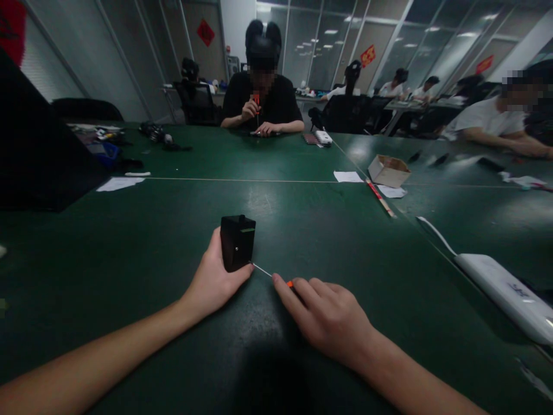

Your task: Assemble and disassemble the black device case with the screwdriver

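Note:
A small black box (238, 242) with a knob on top stands upright over the green table (181, 242). My left hand (218, 282) is closed around its left and lower side, the thumb lying along the bottom front edge. From the right, my right hand (328, 311) grips a screwdriver (263, 270) whose orange and black handle is mostly hidden by the fingers. Its thin metal shaft points left, and the tip meets the box's lower right corner beside my left thumb. A small bright screw-like dot shows on the box's front face.
A white power strip (505, 294) lies at the right. Farther back are an open cardboard box (389, 170), a red-and-white stick (380, 199) and papers (348, 177). A dark panel (38, 144) rises at the left. Across the table a person (262, 98) holds an orange-handled tool.

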Demonstrator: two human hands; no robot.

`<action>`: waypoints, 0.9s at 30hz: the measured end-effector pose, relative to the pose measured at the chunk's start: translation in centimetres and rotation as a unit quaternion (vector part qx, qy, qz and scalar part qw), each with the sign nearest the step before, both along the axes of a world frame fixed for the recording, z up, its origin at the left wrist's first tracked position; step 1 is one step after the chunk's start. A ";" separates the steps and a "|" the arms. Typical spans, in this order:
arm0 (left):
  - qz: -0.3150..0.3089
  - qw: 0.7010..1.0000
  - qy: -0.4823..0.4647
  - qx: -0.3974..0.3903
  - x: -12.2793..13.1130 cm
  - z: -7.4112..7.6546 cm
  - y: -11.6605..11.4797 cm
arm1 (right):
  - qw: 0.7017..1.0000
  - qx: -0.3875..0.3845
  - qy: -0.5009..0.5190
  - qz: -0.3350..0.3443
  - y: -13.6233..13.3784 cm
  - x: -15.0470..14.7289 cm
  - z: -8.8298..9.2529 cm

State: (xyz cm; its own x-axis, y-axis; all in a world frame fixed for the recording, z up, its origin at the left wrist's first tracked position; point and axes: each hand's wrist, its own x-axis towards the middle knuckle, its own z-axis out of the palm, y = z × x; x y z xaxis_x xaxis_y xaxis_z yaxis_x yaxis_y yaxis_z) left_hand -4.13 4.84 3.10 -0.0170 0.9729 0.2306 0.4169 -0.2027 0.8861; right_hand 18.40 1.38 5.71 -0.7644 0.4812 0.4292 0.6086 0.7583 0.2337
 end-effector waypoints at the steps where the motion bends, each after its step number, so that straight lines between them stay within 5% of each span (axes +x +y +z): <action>1: -0.001 1.000 0.000 0.000 0.0 0.0 0.0 | 0.999 -0.042 0.019 -0.017 0.0 -0.1 0.0; 3: -0.002 1.000 -0.002 0.004 0.0 0.0 0.1 | 0.982 -0.162 0.086 -0.045 -0.2 -0.3 0.0; 6: 0.001 1.000 -0.008 0.008 0.0 -0.1 0.1 | 0.904 -0.361 0.219 -0.062 -0.2 -0.8 0.5; 9: 0.001 1.000 -0.005 0.006 0.0 -0.2 0.1 | 0.769 -0.541 0.326 -0.104 0.2 -1.0 1.2; 13: 0.001 1.000 0.001 0.009 -0.1 -0.3 0.1 | 0.531 -0.715 0.427 -0.155 0.8 -1.1 1.7; 15: 0.001 1.000 -0.001 0.006 -0.1 -0.3 0.1 | 0.472 -0.745 0.444 -0.162 0.9 -1.2 1.6; 16: 0.000 1.000 -0.002 0.004 -0.1 -0.3 0.1 | 0.479 -0.743 0.439 -0.161 0.9 -1.2 1.5; 17: -0.001 1.000 -0.005 0.002 -0.1 -0.3 0.1 | 0.516 -0.727 0.425 -0.156 0.8 -1.1 1.2; 19: -0.003 1.000 -0.009 -0.002 -0.2 -0.2 0.1 | 0.678 -0.629 0.359 -0.124 0.6 -0.9 0.7; 21: -0.006 1.000 -0.014 -0.004 -0.2 -0.1 0.1 | 0.869 -0.428 0.239 -0.062 0.5 -0.4 0.2; 22: -0.009 1.000 -0.017 -0.005 -0.3 0.0 0.2 | 0.936 -0.310 0.166 -0.027 0.5 0.0 0.1; 24: -0.022 0.999 -0.022 -0.007 -0.4 0.1 0.3 | 0.992 -0.120 0.040 0.025 0.8 0.9 0.3; 27: -0.040 0.999 -0.028 -0.007 -0.5 0.1 0.5 | 0.999 -0.025 -0.004 0.044 1.6 2.1 1.0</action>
